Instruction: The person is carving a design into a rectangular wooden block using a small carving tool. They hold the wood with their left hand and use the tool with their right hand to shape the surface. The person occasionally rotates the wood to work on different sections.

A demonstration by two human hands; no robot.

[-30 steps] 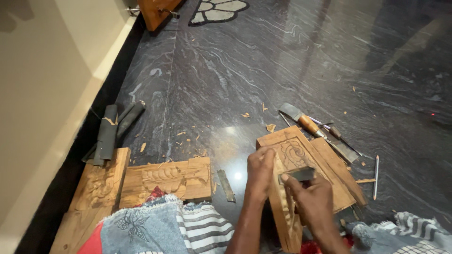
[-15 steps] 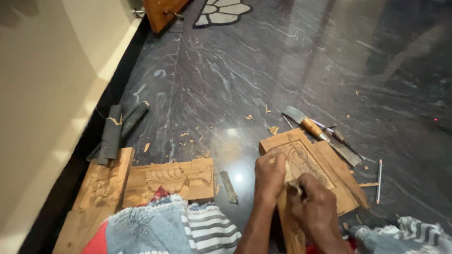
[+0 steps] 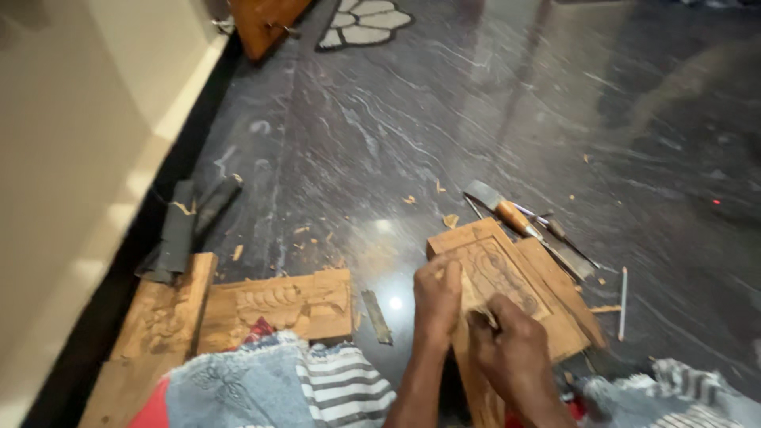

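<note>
carved wooden panel (image 3: 507, 289), lengthwise away

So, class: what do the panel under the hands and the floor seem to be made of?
Panel: looks like unpainted wood, with a pale brown matt face, raised carving and loose chips nearby. Floor: probably polished dark stone, marble or granite, with white veins and a bright glare spot.

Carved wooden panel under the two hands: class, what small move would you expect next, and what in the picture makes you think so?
Probably a short push of the small tool along the carved lines. The left hand lies flat on the carved wooden panel, steadying it, while the right hand grips the tool against the wood. Chips on the dark floor suggest cutting.
</note>
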